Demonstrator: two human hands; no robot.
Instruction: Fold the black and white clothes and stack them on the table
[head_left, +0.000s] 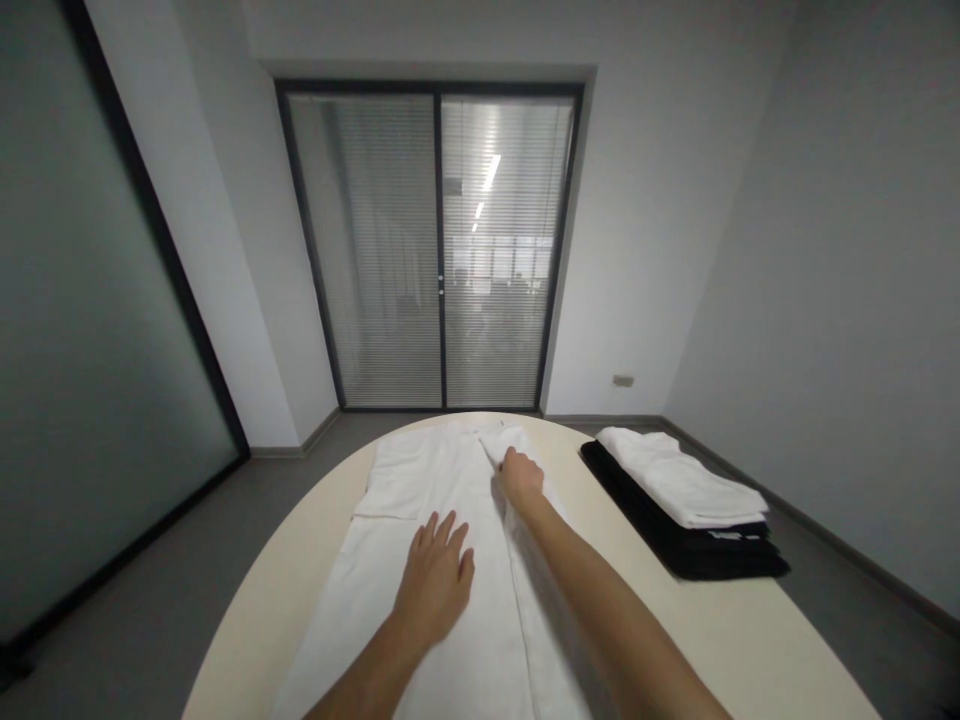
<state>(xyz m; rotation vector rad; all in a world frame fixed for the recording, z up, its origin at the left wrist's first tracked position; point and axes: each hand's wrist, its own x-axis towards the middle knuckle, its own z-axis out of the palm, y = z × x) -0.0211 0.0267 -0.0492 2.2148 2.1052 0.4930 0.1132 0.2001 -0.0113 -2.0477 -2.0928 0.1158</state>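
Observation:
A white garment (390,570) lies spread lengthwise over the middle of the round pale table (277,570), reaching from near the far edge down past the bottom of the view. My left hand (436,575) rests on its middle, palm down with the fingers apart. Farther out and to the right, my right hand (520,476) is closed on the upper right part of the same cloth, where an edge is lifted and folded. Part of the garment's right side is hidden under my right forearm.
At the table's right lies a stack of folded black cloth (720,560) with a folded white cloth (679,478) on top. Beyond the table are a dark-framed glass door with blinds (442,250), grey walls and a wall socket (622,381). A frosted glass panel (82,330) stands at left.

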